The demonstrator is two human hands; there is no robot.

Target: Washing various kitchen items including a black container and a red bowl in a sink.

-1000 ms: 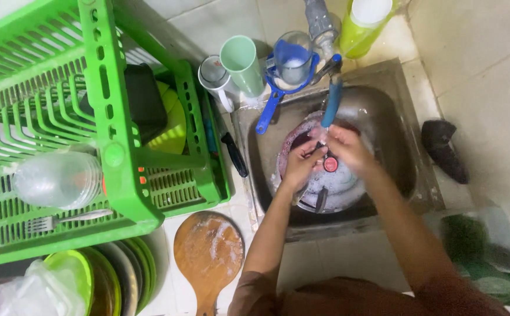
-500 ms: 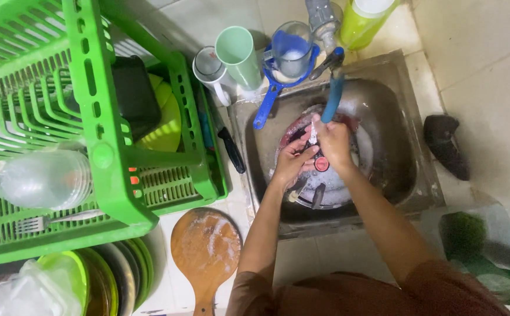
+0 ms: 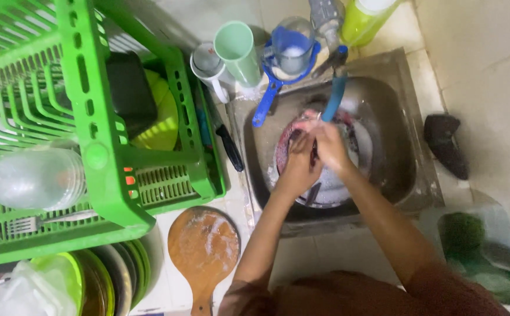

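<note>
A: Both hands over the sink, under the blue spout. Left hand curled, right hand closed beside it, pressed together around something small and dark.

B: Possibly a utensil; too hidden to name. Soapy, so could slip into the sudsy bowl below. Knife lying near the rim

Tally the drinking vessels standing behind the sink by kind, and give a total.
Pale green tumblers: 1
White mugs with a handle: 1
Clear glasses sitting in the blue strainer: 1
Total: 3
Both hands, left and right, are over the sink, away from these.
</note>
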